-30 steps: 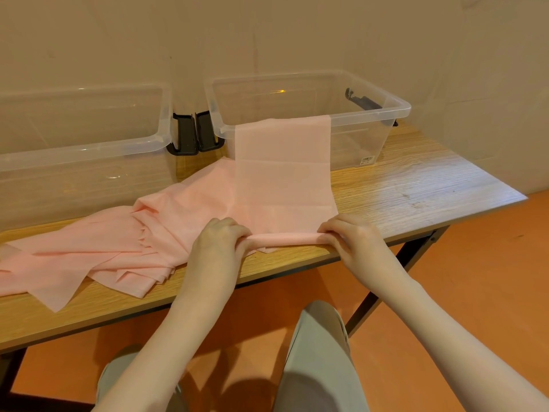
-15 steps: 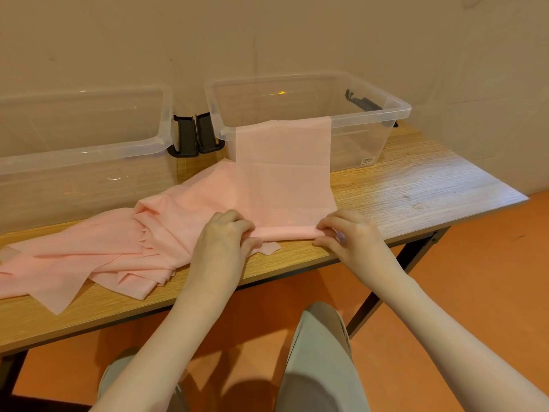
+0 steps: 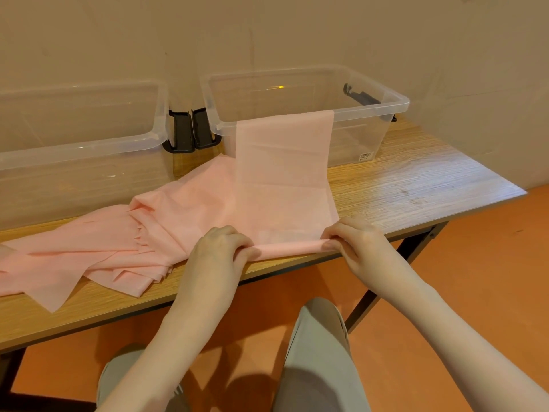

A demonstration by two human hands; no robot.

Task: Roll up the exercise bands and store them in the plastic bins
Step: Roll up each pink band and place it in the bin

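A pink exercise band (image 3: 282, 179) lies flat on the wooden table (image 3: 416, 185); its far end hangs over the front rim of the right clear plastic bin (image 3: 371, 114). Its near end is a thin roll at the table's front edge. My left hand (image 3: 219, 251) pinches the roll's left end and my right hand (image 3: 356, 242) pinches its right end. Several more pink bands (image 3: 98, 248) lie crumpled in a heap to the left. A second clear bin (image 3: 80, 150) stands at the back left.
Black latch handles (image 3: 190, 132) sit between the two bins, close to the wall. The table's right end is bare wood. Below are the orange floor (image 3: 475, 278), the black table legs and my knees in grey trousers.
The roll has come back toward the table's front edge after being pushed forward half a second ago. Both hands moved with it and still hold its ends.
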